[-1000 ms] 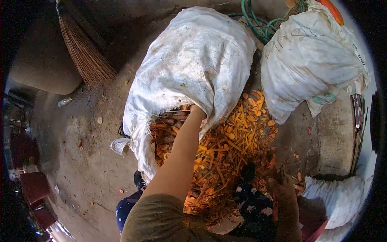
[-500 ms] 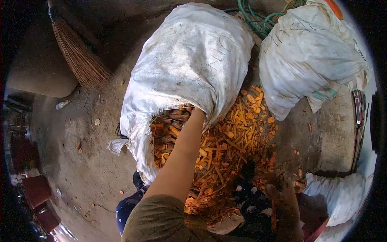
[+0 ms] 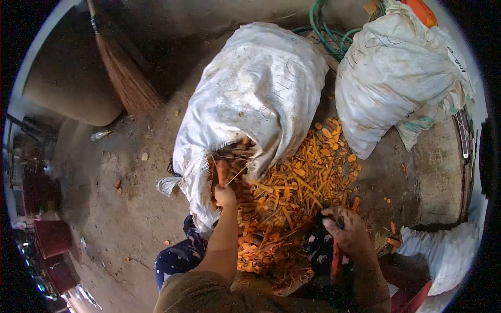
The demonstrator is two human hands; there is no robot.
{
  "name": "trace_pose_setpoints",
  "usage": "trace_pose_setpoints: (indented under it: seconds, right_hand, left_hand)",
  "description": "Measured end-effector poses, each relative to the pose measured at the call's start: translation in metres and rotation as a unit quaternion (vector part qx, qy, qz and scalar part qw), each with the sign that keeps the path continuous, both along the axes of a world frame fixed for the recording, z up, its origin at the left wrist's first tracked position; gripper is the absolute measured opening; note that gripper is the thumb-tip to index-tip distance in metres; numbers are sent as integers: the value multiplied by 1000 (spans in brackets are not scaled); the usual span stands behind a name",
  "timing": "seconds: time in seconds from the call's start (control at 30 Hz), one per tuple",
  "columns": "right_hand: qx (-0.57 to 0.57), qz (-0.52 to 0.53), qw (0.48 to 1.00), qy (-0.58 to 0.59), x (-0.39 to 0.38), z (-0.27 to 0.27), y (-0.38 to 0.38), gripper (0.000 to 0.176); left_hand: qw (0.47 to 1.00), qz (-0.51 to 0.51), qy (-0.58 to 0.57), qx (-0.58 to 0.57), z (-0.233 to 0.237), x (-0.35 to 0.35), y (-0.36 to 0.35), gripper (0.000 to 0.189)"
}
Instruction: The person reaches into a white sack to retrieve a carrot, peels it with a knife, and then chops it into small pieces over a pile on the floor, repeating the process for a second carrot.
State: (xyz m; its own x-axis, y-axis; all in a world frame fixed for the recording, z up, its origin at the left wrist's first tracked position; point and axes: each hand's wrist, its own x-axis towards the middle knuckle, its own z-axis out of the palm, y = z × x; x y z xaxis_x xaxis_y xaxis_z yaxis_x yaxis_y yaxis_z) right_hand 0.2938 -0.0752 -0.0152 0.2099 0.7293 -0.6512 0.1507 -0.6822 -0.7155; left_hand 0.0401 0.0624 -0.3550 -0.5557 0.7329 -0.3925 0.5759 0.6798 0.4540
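Observation:
A long brownish-orange root [image 3: 222, 171] is gripped at its lower end by my left hand [image 3: 225, 196], just at the mouth of a white woven sack [image 3: 255, 83]. More brown roots [image 3: 237, 148] show inside the sack's frayed opening. My right hand [image 3: 347, 229] is over my right knee, fingers curled round a dark thing I cannot make out. A long reddish-orange strip [image 3: 335, 263] extends below that hand. Between the hands lies a heap of cut orange root pieces [image 3: 292, 193], with sticks and round slices.
Another full white sack [image 3: 396, 78] stands at the right, near a green hose [image 3: 334, 39]. A broom [image 3: 128, 78] leans at the upper left, with a small clear bottle [image 3: 100, 135] nearby. A crumpled white sack [image 3: 443, 255] lies at the lower right.
My left hand has come out of the sack toward me with a root in it. My right hand has risen a little from my knee into clearer view.

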Motion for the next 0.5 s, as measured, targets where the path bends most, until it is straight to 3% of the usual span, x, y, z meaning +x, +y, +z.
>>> trace_pose_setpoints:
  seconds: [0.03, 0.1, 0.13, 0.2, 0.23, 0.27, 0.3, 0.33, 0.4, 0.43, 0.47, 0.5]
  right_hand:
    - [18, 24, 999, -23, -3, -4, -5, 33]
    - [4, 44, 998, -37, -12, -1, -3, 34]
    - [-18, 56, 997, -54, -19, -2, -7, 36]
    - [32, 0, 999, 14, -31, -12, -17, 39]
    - [37, 51, 998, -17, -36, -3, -13, 42]
    - [44, 102, 993, -50, -41, 2, -13, 45]
    - [50, 101, 992, -51, -42, -16, -20, 45]
    - [67, 88, 992, -57, -41, -51, -23, 48]
    - [90, 68, 992, -63, -48, -53, -28, 52]
    - [43, 86, 988, -119, -55, -35, -23, 53]
    - [-3, 102, 979, -177, -60, -20, -23, 54]
    - [12, 54, 974, -221, -64, -34, -23, 50]
  left_hand:
    - [1000, 6, 3, 4, 4, -15, -15, 31]
    - [965, 97, -215, 117, 22, -41, -37, 33]
    - [965, 101, -211, 121, 36, -47, -43, 33]
    - [992, -37, -116, 37, 85, -47, -44, 36]
    - [992, -37, -115, 41, 84, -53, -43, 36]
    - [992, -107, -68, 16, 70, -60, -38, 38]
    - [984, -177, -20, -9, 55, -68, -34, 41]
    - [984, -179, -18, -1, 49, -76, -32, 41]
    - [919, -391, -52, 29, 23, -95, -30, 49]
    - [803, -541, -152, 198, -82, -124, -11, 48]
    - [828, -485, -233, 159, -35, -118, -17, 47]
    - [845, -415, -314, 126, 17, -110, -24, 45]
